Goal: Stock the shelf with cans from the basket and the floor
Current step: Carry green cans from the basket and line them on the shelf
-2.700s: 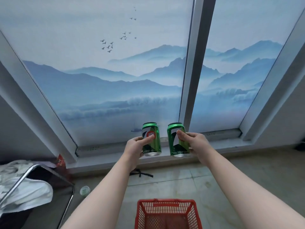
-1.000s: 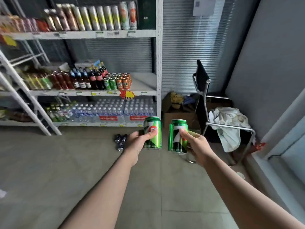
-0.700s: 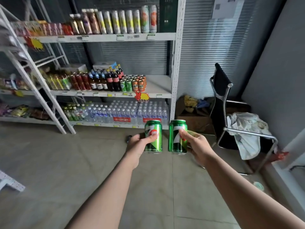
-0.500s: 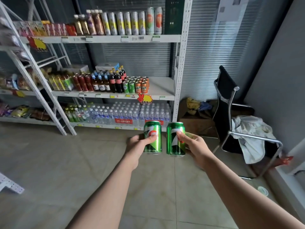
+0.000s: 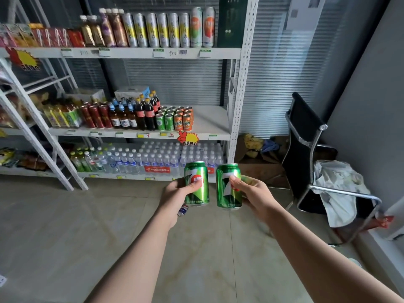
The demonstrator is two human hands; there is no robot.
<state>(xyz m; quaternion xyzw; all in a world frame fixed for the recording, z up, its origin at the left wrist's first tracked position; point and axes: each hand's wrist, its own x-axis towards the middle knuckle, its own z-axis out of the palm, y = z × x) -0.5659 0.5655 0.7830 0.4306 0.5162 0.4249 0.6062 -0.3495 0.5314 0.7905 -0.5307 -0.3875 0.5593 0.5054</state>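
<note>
My left hand [image 5: 178,193] grips an upright green can [image 5: 196,184], thumb across its front. My right hand [image 5: 253,193] grips a second green can [image 5: 228,186] the same way, just to the right of the first. Both cans are held out in front of me above the floor. Ahead stands the white shelf [image 5: 218,134]; its middle board carries bottles and a block of green and orange cans [image 5: 177,119], with bare board to their right. A blue can [image 5: 183,209] lies on the floor, mostly hidden behind my left wrist. The basket is out of view.
The bottom board holds water bottles [image 5: 157,158], the top one tall cans and bottles. A slanted white rack [image 5: 43,132] stands left. Cardboard boxes [image 5: 260,165] sit right of the shelf. A black chair [image 5: 306,149] with white cloth stands by the grey right wall.
I have turned from the window and basket to face the shelf, then come nearer to it. Both hands keep the same hold on their green cans.
</note>
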